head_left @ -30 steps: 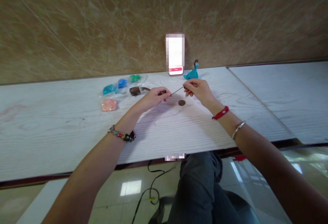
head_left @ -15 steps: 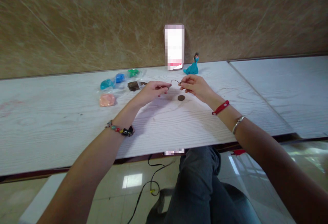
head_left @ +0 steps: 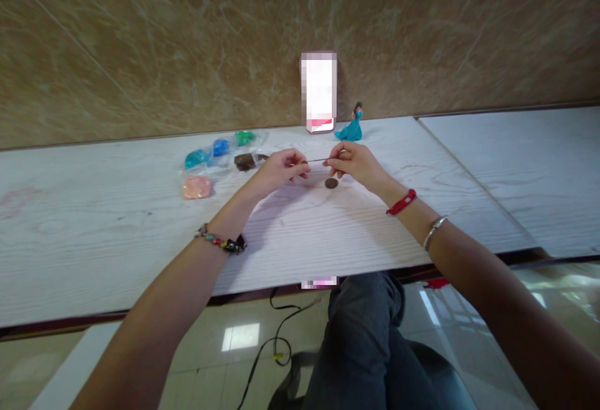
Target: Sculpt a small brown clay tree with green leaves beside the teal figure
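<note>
Between my two hands a thin brown clay strand (head_left: 317,160) is stretched nearly straight, just above the table. My left hand (head_left: 287,166) pinches its left end, and my right hand (head_left: 352,160) pinches the other end between thumb and fingers. Below my right fingertips a flat brown disc (head_left: 331,183) lies on the white table. Close to my left hand is a brown clay lump in a clear bag (head_left: 244,161). Behind my right hand stands a small figurine in a teal dress (head_left: 351,127).
A phone (head_left: 319,91) leans upright against the marbled wall. Left of my hands lie bagged clay pieces: pink (head_left: 197,187), teal (head_left: 197,158), blue (head_left: 220,146) and green (head_left: 244,138). A black cable (head_left: 281,329) runs over the floor below the table edge.
The strand, which arched upward between my fingers, is now drawn almost straight. My left fingers have curled in more. The view has tilted up slightly.
</note>
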`<state>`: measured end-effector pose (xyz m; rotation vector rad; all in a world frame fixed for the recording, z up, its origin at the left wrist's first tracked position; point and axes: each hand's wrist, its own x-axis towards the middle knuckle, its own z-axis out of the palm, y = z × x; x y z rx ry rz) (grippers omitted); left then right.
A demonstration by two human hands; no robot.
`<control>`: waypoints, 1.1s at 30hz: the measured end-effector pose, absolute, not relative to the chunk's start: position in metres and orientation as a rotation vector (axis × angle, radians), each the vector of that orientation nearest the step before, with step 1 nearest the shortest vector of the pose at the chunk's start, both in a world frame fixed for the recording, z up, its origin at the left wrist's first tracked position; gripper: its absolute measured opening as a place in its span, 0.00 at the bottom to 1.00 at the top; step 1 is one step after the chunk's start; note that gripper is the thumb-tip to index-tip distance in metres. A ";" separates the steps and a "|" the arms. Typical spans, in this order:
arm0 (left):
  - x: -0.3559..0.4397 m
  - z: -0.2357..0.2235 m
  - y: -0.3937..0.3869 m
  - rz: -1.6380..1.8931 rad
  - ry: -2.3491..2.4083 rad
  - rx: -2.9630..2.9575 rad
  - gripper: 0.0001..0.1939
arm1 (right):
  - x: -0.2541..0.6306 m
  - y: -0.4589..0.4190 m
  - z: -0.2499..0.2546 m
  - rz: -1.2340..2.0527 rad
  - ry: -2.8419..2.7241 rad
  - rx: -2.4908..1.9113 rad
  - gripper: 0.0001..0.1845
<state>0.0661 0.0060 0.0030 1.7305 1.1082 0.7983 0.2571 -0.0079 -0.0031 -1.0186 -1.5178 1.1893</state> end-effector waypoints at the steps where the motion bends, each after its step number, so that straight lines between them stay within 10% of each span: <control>1: 0.066 0.003 0.006 0.797 1.115 1.731 0.06 | 0.257 -0.009 -0.003 1.217 -1.498 -1.015 0.11; 22: 0.048 0.011 0.024 1.467 1.134 0.983 0.03 | 0.266 0.001 -0.002 1.070 -0.961 -1.174 0.05; 33: 0.057 0.002 0.018 0.981 1.200 1.695 0.03 | 0.260 -0.005 -0.006 1.226 -1.385 -1.052 0.09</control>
